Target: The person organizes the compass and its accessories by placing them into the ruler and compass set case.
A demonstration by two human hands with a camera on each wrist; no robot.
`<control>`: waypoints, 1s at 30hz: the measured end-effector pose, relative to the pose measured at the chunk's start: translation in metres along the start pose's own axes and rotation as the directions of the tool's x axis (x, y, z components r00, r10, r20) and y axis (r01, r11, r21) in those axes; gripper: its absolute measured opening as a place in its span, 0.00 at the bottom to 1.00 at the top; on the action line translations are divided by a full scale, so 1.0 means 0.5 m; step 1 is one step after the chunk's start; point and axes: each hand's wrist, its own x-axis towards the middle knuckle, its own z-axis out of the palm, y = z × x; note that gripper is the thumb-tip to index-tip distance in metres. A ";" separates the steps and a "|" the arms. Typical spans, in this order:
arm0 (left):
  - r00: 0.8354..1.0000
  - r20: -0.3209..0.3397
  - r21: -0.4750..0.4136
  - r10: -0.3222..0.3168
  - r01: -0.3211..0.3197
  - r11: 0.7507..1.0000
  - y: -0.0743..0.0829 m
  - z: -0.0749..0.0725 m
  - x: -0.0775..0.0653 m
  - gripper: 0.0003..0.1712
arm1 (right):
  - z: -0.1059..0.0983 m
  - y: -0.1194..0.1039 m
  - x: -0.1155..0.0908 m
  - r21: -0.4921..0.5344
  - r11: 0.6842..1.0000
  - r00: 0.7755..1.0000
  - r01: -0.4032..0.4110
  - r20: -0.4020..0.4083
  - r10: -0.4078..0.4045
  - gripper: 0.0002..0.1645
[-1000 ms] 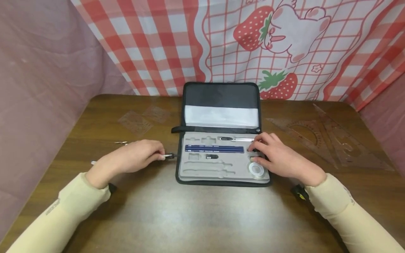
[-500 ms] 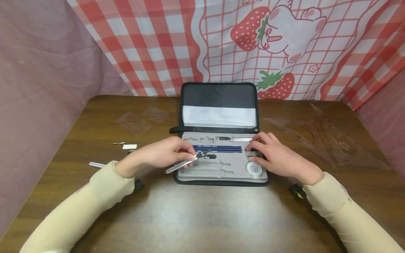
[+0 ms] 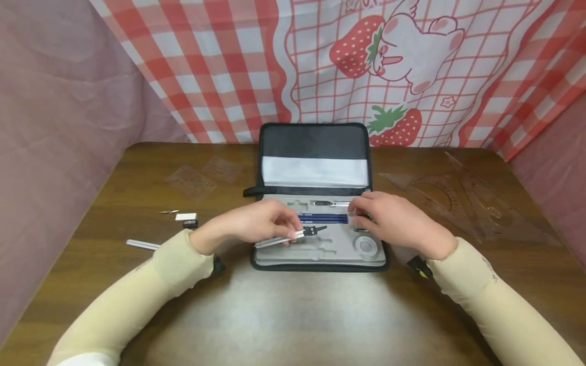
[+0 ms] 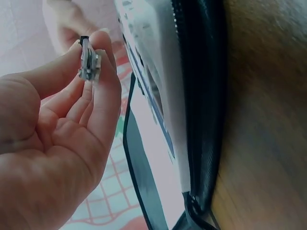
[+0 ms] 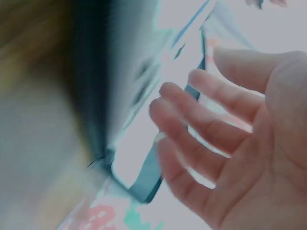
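Observation:
A black zip case (image 3: 319, 268) lies unfolded on the table, its grey tray (image 3: 284, 260) full of shaped recesses. Above the tray's left part my left hand (image 3: 256, 221) pinches a drawing compass (image 3: 312, 231) between thumb and fingers, black head to the right, silver legs to the left. The left wrist view shows the compass (image 4: 88, 62) end-on. My right hand (image 3: 396, 218) hovers at the tray's right end; its fingers (image 5: 192, 115) are spread and hold nothing. Blue pencils (image 3: 327, 218), a silver-and-black instrument (image 3: 328, 203) and a round clear piece (image 3: 367, 246) sit in recesses.
Left of the case lie a white eraser (image 3: 185, 217), a small black block (image 3: 189, 223), thin metal pieces (image 3: 169, 212) and a silvery rod (image 3: 143, 245). Clear templates (image 3: 192, 183) lie behind them. Transparent set squares (image 3: 499, 218) are at right. A strawberry-print curtain (image 3: 316, 61) hangs behind.
My left hand has carried the compass from left of the case to over the tray, swinging its legs leftward. My right hand has lifted slightly and shifted left from the right-end recesses.

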 end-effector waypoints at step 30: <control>0.951 -0.086 0.559 0.298 -0.202 0.804 0.009 0.060 -0.007 0.06 | 0.051 -0.089 0.013 0.321 0.939 0.993 0.121 -0.032 -0.117 0.08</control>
